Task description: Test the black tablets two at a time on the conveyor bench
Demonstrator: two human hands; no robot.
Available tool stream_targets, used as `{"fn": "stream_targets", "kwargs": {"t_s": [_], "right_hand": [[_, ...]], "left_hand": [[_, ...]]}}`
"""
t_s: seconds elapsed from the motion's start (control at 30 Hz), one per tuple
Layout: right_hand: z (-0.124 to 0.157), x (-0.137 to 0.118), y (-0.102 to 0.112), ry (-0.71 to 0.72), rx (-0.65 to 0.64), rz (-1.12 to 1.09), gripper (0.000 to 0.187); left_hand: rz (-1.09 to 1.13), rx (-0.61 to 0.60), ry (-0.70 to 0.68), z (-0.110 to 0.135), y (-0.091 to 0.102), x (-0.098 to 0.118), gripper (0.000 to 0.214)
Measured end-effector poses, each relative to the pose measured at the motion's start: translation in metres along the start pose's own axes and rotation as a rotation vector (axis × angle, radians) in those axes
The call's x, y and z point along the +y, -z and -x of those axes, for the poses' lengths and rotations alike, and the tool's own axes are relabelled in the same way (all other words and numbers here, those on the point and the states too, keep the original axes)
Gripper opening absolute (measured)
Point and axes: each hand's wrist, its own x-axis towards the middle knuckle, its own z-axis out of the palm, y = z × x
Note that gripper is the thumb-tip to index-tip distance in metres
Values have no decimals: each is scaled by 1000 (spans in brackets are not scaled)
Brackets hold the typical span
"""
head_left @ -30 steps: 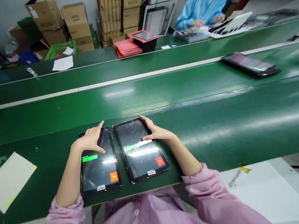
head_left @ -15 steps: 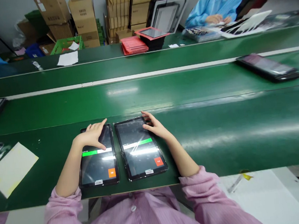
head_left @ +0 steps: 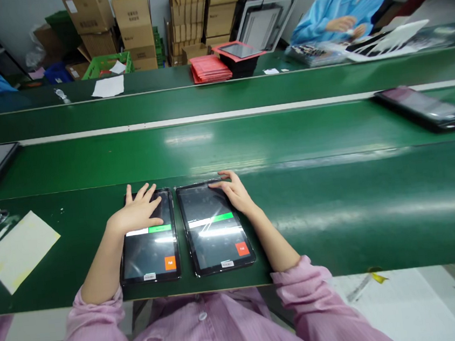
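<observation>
**Nothing grasped, one change noted**

The left hand [head_left: 136,211] was splayed, unclenched, over the upper part of the left tablet [head_left: 149,257]. The right hand [head_left: 236,192] was held loosely open, index finger extended over the top of the right tablet [head_left: 215,252]; contact could not be confirmed. Below the left thumb, the left bar's [head_left: 160,228] green part had been shifted rightward within half a second. The right bar [head_left: 222,217] was thereby matched; equal progress was judged. Beneath both hands, the tablets were laid flat on a green bench [head_left: 319,237].
</observation>
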Motion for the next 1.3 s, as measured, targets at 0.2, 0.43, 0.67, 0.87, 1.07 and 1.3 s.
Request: {"fn": "stream_targets", "kwargs": {"t_s": [0.2, 0.43, 0.67, 0.87, 1.07, 1.3], "right_hand": [[-1, 0, 0, 10, 30, 63, 63], [4, -2, 5, 51, 81, -11, 61], [6, 1, 0, 50, 68, 20, 62], [6, -3, 2, 71, 83, 51, 57], [-18, 2, -2, -272, 175, -182, 62], [-31, 4, -1, -486, 82, -5, 53]], "left_hand": [[27, 54, 116, -8, 5, -2, 75], [9, -13, -31, 8, 15, -1, 39], [-17, 133, 84, 6, 20, -7, 42], [-9, 95, 79, 7, 20, -10, 43], [193, 222, -74, -16, 34, -3, 46], [134, 166, -119, -56, 19, 9, 61]]}}
